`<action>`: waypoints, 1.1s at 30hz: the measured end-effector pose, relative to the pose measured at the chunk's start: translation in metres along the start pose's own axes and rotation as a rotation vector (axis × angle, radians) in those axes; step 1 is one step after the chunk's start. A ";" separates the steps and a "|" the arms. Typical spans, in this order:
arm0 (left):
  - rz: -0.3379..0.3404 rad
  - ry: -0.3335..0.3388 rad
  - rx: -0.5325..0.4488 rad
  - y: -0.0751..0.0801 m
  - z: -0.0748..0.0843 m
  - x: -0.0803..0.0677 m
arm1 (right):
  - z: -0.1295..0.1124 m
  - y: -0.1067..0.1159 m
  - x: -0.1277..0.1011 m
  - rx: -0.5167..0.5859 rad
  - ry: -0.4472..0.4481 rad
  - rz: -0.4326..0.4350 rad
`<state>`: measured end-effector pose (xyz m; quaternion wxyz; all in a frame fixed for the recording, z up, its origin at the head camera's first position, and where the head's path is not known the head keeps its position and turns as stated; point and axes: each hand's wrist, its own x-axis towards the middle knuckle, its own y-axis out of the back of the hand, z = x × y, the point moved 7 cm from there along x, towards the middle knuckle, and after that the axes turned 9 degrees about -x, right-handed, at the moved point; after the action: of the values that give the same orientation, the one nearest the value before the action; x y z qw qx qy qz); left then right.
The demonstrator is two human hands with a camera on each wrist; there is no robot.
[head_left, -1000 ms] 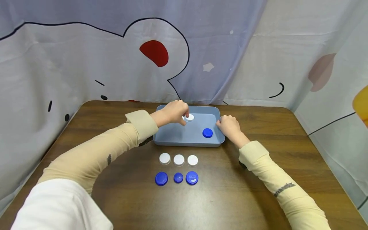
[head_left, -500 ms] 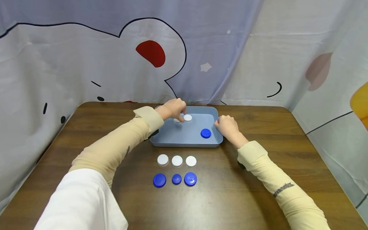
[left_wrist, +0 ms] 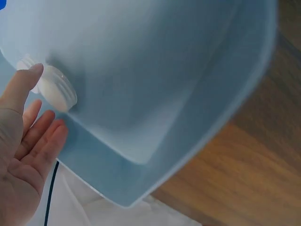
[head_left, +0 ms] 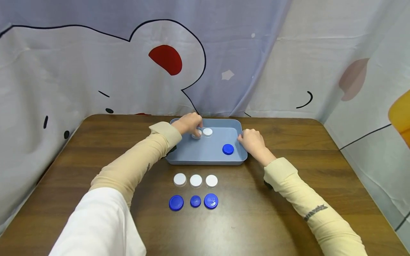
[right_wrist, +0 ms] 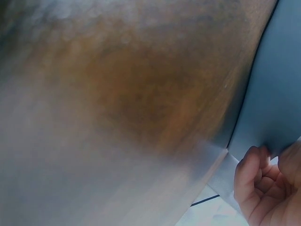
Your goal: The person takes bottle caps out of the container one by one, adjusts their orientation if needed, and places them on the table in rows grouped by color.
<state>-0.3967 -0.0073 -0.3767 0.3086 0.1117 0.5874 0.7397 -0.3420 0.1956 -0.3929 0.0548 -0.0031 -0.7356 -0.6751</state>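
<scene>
My left hand [head_left: 188, 123] is over the back left of the light blue tray [head_left: 205, 156]. Its thumb and fingers are spread apart at the left one of two white caps [left_wrist: 57, 92]; in the left wrist view the thumb overlaps the caps and the fingers extend below them. The other white cap [head_left: 207, 132] lies just to the right. A blue cap [head_left: 228, 149] lies in the tray's right part. On the tray's right side, my right hand [head_left: 253, 141] grips the rim, its fingers curled and the thumb against them in the right wrist view.
Before the tray on the wooden table [head_left: 288, 135] lies a row of three white caps [head_left: 195, 180]. Nearer still is a row of three blue caps [head_left: 195, 201], the middle one smaller. A patterned curtain [head_left: 128, 71] hangs behind the table.
My left hand has moved left and lower, from beside the right white cap to the left one. The right hand stays on the rim. The head view has shifted slightly.
</scene>
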 end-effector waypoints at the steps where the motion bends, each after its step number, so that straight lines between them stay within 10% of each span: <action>1: 0.003 -0.003 0.000 -0.001 0.000 0.001 | 0.000 0.001 0.000 -0.001 0.000 0.001; 33: 0.015 0.026 -0.075 -0.009 -0.003 -0.001 | -0.001 0.003 -0.003 0.004 -0.002 0.011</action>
<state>-0.3940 -0.0093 -0.3857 0.2992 0.0949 0.5625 0.7649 -0.3389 0.1946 -0.3904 0.0580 -0.0077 -0.7371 -0.6732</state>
